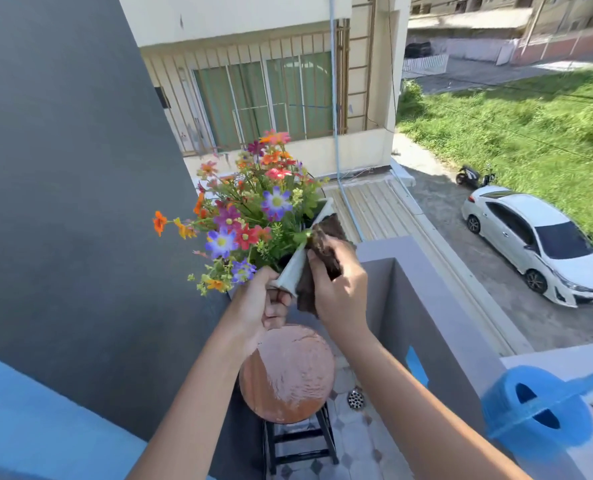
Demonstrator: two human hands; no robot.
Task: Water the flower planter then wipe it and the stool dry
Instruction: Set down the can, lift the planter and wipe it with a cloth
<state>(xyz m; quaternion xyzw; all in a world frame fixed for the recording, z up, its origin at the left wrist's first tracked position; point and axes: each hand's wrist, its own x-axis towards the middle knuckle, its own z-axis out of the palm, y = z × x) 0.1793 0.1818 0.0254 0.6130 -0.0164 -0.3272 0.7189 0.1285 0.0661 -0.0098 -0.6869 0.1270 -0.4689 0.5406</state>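
Left hand (264, 306) grips planter (293, 268) end, long axis pointing away; right hand (336, 289) clutches cloth (326, 237).

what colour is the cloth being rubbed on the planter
Dark brown cloth, held in the right hand against the white planter; head view.

An upper-floor home balcony: grey parapet wall (437, 306), with a parked white car (537, 244) and lawn (517, 126) below it.

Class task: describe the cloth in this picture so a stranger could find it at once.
Start at the grey balcony wall, then find the white planter of colourful flowers held above the round stool. The cloth is the dark brown rag pressed against the planter's side by the right hand.
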